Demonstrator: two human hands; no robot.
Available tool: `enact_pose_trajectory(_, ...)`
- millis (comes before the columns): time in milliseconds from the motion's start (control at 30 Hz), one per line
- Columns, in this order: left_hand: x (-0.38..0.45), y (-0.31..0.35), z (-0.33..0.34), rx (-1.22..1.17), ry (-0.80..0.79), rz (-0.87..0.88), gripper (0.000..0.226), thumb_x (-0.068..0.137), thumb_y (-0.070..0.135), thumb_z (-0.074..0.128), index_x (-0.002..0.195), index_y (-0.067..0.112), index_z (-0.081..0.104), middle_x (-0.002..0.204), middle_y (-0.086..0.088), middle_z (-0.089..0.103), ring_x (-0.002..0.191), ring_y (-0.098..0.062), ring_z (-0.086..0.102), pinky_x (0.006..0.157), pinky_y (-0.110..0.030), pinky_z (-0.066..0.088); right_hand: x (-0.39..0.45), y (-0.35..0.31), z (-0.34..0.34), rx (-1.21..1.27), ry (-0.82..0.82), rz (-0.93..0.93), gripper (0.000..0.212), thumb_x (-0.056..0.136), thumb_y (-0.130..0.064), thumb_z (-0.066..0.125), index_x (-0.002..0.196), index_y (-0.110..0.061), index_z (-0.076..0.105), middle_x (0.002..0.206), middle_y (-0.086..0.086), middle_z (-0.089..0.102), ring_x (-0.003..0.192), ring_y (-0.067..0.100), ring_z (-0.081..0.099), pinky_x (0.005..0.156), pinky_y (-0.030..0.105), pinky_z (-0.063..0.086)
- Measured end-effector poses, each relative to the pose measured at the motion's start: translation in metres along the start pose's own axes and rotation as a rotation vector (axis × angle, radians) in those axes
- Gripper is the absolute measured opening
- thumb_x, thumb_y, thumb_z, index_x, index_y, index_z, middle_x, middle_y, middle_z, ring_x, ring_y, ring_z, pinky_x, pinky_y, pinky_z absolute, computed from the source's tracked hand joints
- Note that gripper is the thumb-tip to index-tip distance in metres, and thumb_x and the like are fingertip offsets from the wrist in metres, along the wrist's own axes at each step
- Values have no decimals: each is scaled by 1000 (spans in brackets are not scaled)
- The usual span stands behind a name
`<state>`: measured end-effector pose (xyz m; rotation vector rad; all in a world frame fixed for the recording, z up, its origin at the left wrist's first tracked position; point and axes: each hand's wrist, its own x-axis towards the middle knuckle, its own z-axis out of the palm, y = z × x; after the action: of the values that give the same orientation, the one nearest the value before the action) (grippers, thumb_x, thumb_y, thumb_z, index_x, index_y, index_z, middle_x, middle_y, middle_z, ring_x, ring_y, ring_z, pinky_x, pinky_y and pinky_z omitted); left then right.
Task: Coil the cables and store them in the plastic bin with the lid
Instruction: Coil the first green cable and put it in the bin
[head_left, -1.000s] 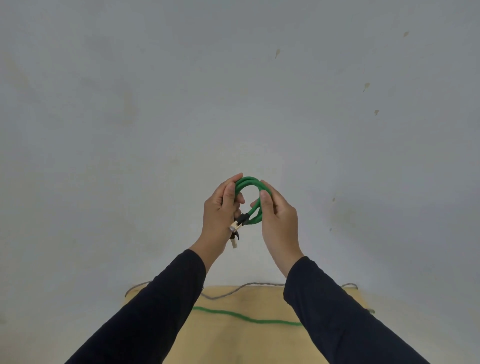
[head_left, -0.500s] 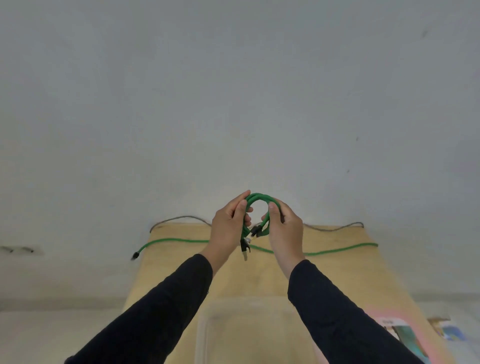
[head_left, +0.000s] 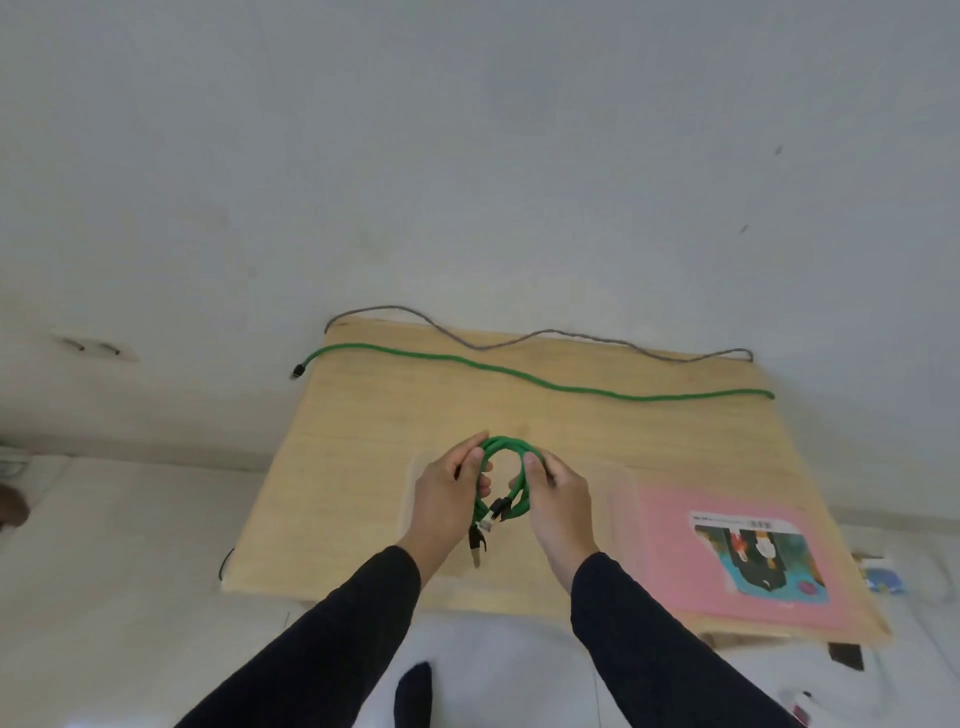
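While both hands grip it, left hand (head_left: 448, 496) and right hand (head_left: 558, 500) curled round opposite sides, the coiled green cable (head_left: 503, 475) hangs above the clear plastic bin (head_left: 621, 499). Its contents cannot be made out. Beside the bin lies a pink lid (head_left: 670, 545).

Both hands, left hand (head_left: 447, 496) and right hand (head_left: 561, 499), hold the coiled cable (head_left: 506, 452) over the bin (head_left: 621, 499) mid-table (head_left: 363, 467). Lid (head_left: 670, 561) sits right of it, two loose cables (head_left: 519, 371) lie behind.

Plain room, low wooden table (head_left: 363, 467), white wall (head_left: 467, 156), pale floor (head_left: 130, 571)
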<state>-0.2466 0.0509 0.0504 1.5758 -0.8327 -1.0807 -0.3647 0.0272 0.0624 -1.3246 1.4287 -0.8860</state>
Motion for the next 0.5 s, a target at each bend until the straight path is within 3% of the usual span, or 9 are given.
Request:
enact_pose_trajectory(100, -5, -17, 3, -14, 35, -71, 29, 98, 19, 42, 120, 25, 60, 84, 0, 65, 67, -10, 58, 67, -21, 50, -4, 16, 0, -15, -43, 67, 22, 94, -24, 46, 90, -23, 67, 72, 3, 62, 66, 15, 51, 59, 26, 39)
enact_pose_trajectory(233, -3, -31, 6, -21, 103, -143, 27, 98, 18, 42, 115, 23, 63, 90, 1, 65, 72, -8, 60, 67, -15, 48, 1, 33, 4, -37, -104, 162, 24, 94, -25, 46, 109, -20, 65, 84, 5, 71, 73, 15, 59, 61, 24, 44)
enact_pose_trajectory(400, 6, -42, 3, 16, 116, -214, 26, 98, 19, 42, 111, 26, 63, 105, 1, 66, 87, -8, 62, 83, -26, 49, 14, 52, 12, -130, -166, 269, 36, 92, -30, 52, 125, -19, 56, 121, 8, 63, 105, 22, 60, 93, 39, 51)
enact_pose_trajectory(500, 11, -47, -2, 125, 97, -249, 26, 97, 19, 44, 115, 28, 61, 111, 0, 63, 89, -11, 59, 74, -22, 44, 16, 57, 13, -216, -193, 261, 37, 92, -29, 52, 127, -17, 55, 124, 8, 62, 106, 22, 60, 92, 32, 49)
